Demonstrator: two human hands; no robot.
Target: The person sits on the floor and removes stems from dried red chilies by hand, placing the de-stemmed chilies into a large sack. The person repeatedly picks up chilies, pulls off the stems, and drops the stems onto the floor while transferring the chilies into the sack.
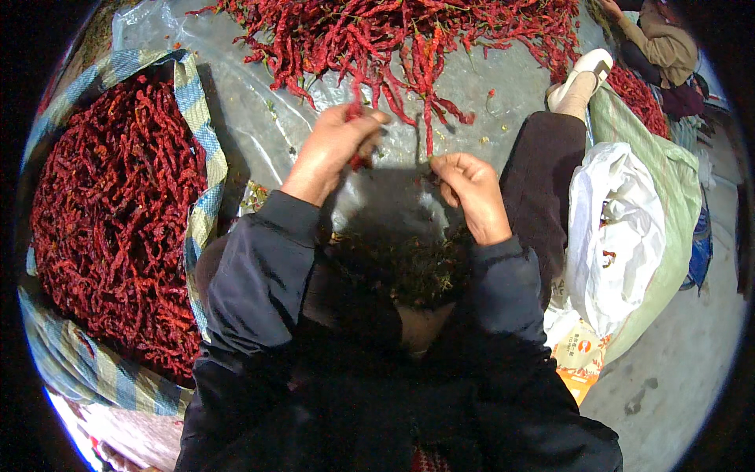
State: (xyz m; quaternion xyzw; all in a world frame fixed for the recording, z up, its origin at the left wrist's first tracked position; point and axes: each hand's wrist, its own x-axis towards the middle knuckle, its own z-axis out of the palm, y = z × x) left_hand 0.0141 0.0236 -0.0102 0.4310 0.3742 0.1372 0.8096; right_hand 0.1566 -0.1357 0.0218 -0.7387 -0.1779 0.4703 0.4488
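My left hand (339,144) is closed around some dried red chili peppers (357,160), which stick out above and below the fingers and are partly blurred. To its right, my right hand (472,189) pinches the stem end of a single long chili (429,133) between thumb and forefinger. That chili points away from me towards a large heap of dried red chilies (377,35) on a clear plastic sheet (501,88). Dark plant scraps, apparently stems (413,259), lie in shadow between my forearms.
A blue-and-white striped woven sack (203,124) full of chilies (118,224) stands at left. My outstretched leg (537,177) lies at right, beside a white plastic bag (625,236) and a pale green woven sack (678,177). Another person (666,47) sits at upper right near more chilies (637,100).
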